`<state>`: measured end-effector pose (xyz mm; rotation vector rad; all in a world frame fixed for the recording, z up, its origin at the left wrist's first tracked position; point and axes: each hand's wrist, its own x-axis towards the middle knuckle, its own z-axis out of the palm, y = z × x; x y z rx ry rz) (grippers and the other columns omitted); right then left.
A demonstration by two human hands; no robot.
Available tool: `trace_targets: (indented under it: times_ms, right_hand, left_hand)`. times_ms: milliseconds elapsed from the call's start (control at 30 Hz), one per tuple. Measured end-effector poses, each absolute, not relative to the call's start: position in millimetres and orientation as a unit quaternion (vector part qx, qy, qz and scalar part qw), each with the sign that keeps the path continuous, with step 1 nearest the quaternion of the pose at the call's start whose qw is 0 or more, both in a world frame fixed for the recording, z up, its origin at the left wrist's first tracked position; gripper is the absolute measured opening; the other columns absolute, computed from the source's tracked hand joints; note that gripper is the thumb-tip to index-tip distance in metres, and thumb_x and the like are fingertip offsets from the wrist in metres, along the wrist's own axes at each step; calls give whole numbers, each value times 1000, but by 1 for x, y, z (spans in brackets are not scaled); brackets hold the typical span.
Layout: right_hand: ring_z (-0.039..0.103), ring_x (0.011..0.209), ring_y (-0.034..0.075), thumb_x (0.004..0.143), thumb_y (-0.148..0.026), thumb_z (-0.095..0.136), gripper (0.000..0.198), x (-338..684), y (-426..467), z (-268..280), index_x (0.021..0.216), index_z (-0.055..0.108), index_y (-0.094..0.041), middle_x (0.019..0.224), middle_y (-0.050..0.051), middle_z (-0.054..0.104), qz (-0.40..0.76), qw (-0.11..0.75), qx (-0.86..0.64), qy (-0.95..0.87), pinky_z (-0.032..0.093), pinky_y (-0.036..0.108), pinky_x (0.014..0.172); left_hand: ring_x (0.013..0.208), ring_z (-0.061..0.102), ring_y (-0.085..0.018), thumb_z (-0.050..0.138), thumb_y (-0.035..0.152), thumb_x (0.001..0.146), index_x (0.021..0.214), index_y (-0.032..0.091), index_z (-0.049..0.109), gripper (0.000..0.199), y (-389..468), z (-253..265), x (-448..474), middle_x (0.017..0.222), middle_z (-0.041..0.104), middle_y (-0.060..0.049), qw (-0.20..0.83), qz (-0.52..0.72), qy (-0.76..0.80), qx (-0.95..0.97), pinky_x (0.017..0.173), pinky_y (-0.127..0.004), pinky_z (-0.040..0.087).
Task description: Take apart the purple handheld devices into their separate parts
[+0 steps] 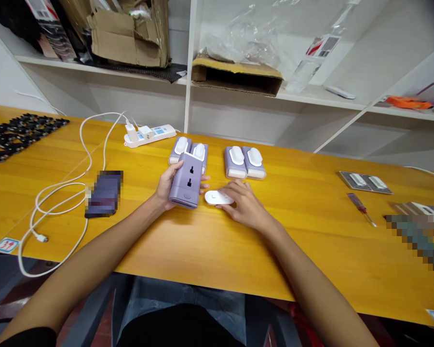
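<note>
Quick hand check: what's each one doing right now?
Left hand: closed around the purple rectangular block with two black sockets.
Right hand: closed on the flat white oval piece.

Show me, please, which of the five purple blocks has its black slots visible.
The purple block in the left hand: its two black slots show. The other four, on the table, each have a white oval on top.

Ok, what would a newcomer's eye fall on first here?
Likely the purple two-socket unit in the left grip, at centre, with the white oval piece in the right grip beside it. Then the four purple-and-white units paired behind them, and the white cable looping across the left of the table.
</note>
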<state>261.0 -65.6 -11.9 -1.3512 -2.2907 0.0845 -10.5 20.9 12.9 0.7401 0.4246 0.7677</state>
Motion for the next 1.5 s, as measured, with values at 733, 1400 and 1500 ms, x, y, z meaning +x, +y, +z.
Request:
trace_targets:
  times_ms: [733,1400,1500]
  right_hand:
    - [74,110,32,103,-40,70,32,252,-67,-17,126,81,-22,122,15,79,101,388,-551,-732,61,49,97]
    - [77,108,36,113,-34,43,50,258,-69,-14,146,74,-14,121,21,82,-5,246,-629,-738,61,49,96]
    - [74,119,37,113,-48,54,52,252,-74,-10,153,69,-19,147,21,72,-6,255,-572,-779,62,52,103]
  left_hand:
    - [89,84,-31,53,59,106,148,9,66,66,20,11,-12,122,85,-23,836,351,204,369,75,-40,67]
    - [92,84,-32,54,60,105,152,9,64,70,18,12,-12,126,84,-25,832,340,197,391,76,-40,66]
    - [92,84,-32,56,60,104,152,8,64,71,19,11,-13,125,84,-24,833,336,197,392,77,-40,66]
